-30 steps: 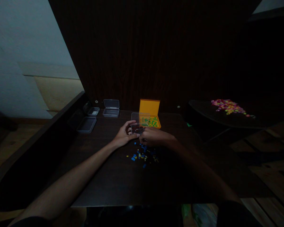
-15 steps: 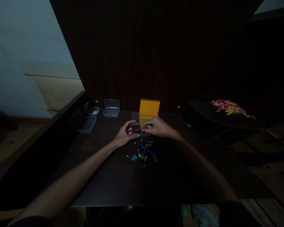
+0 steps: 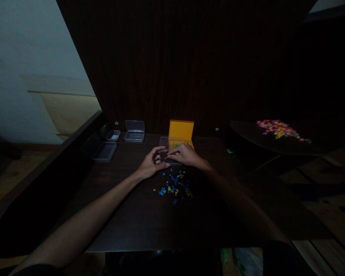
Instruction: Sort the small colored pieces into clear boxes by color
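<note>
Clear box, directly in front of orange box: contents too dim to tell.
Left hand, front-left of orange box: fingers curled on clear box edge, gripping.
Right hand: fingertips pinched shut over clear box, item unseen.
Best handled braced, pinch kept low.
Orange box: green pieces.
Blue and yellow pieces: loose, well in front of orange box.
Spare clear box, left of orange box: apparently empty.

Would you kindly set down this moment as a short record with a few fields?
Lighting: very dim
Left hand: fingers curled at the clear box's near left edge; grip unclear
Right hand: fingertips over the same box; contents unreadable
Near side: blue and yellow pieces loose on the table
Behind: open orange box holding green pieces
Far left: spare clear boxes
Right: pink and yellow pile
</note>
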The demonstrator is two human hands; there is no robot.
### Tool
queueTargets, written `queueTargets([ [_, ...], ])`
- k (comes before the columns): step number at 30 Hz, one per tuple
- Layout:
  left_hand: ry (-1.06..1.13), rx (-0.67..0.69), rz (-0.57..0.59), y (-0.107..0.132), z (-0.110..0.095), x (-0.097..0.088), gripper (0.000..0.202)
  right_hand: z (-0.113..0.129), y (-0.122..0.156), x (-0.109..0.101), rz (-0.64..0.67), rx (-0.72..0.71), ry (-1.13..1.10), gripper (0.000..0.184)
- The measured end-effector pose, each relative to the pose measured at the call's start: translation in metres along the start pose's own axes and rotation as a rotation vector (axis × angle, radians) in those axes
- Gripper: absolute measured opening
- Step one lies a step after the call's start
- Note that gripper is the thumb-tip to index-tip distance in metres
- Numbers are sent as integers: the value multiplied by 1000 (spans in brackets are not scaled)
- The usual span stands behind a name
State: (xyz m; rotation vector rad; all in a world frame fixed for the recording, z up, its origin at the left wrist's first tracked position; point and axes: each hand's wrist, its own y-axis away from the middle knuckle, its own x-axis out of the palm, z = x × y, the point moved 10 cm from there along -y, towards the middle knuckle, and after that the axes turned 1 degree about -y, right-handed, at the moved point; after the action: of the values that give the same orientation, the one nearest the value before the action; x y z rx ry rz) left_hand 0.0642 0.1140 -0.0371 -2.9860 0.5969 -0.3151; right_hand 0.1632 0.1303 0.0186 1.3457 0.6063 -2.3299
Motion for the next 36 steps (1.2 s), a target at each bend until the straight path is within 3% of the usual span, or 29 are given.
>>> queueTargets([
  [19, -45, 7, -2, 0, -2, 0, 67, 7, 2, -2, 81, 15, 118, 36],
  [29, -46, 6, 0, 0, -1, -1, 68, 14, 4, -1, 93, -36, 128, 33],
  [33, -37, 2, 4, 0, -1, 0, 68, 20, 5, -13, 44, -40, 73, 30],
  [36, -51, 3, 2, 0, -2, 0, 68, 39, 10, -21, 47, -106, 19, 27],
])
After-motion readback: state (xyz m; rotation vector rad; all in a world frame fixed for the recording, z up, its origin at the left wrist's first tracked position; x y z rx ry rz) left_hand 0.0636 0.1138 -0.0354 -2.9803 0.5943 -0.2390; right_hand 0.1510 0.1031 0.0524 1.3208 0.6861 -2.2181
